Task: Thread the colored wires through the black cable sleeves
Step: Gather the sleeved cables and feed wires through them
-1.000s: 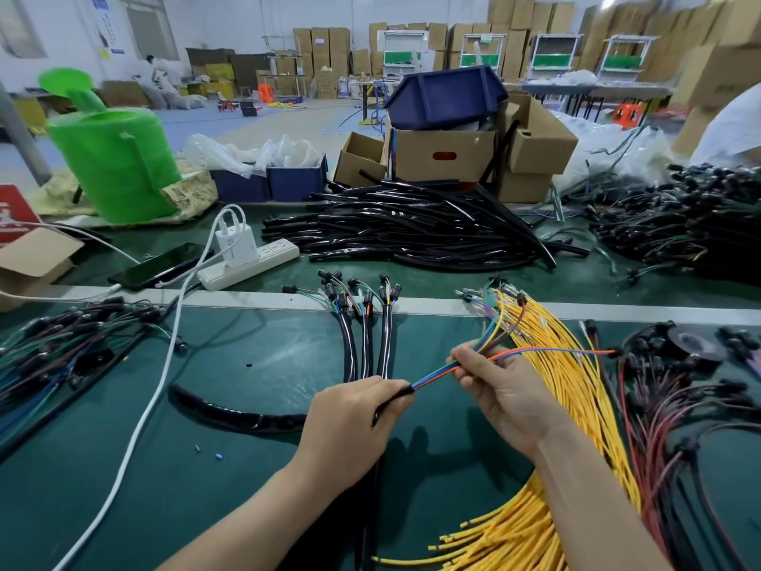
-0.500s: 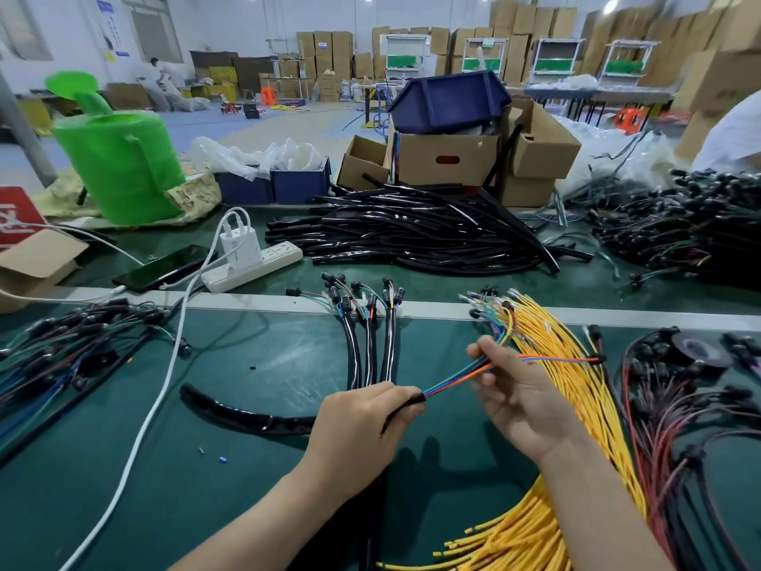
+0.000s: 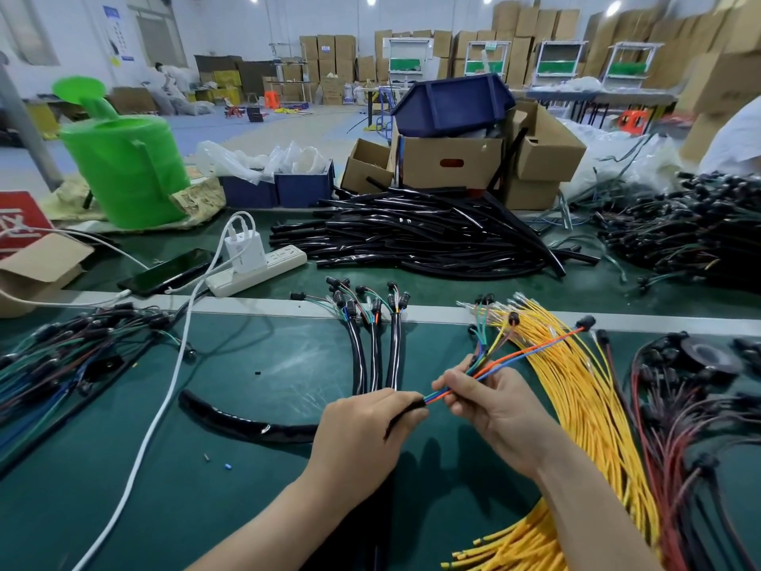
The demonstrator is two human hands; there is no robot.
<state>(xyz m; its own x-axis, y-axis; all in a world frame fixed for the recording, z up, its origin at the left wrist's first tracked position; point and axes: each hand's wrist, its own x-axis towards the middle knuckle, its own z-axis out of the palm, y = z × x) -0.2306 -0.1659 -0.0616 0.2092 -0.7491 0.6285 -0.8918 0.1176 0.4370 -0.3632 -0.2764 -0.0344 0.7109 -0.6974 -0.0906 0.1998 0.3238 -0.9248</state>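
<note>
My left hand point(image 3: 362, 430) grips a thin black cable sleeve point(image 3: 405, 414) by its upper end, and the rest of the sleeve is hidden under the hand. A bundle of orange, blue and green wires point(image 3: 514, 356) enters that end. My right hand point(image 3: 490, 401) pinches the bundle just right of the sleeve mouth. The wires run up to the right and end in black connectors point(image 3: 584, 322). Three finished sleeved harnesses point(image 3: 374, 348) lie side by side just above my left hand.
A heap of yellow wires point(image 3: 576, 397) lies to the right, with red and black harnesses point(image 3: 692, 405) beyond. A loose thick black sleeve point(image 3: 247, 422) and a white cable point(image 3: 164, 405) lie to the left. Behind the divider are a black sleeve pile point(image 3: 432, 236), a power strip point(image 3: 255, 269), a phone point(image 3: 169, 272) and boxes.
My right hand slid down the wire bundle toward the sleeve mouth, and the gap between my two hands has closed. Less bare wire shows between them.
</note>
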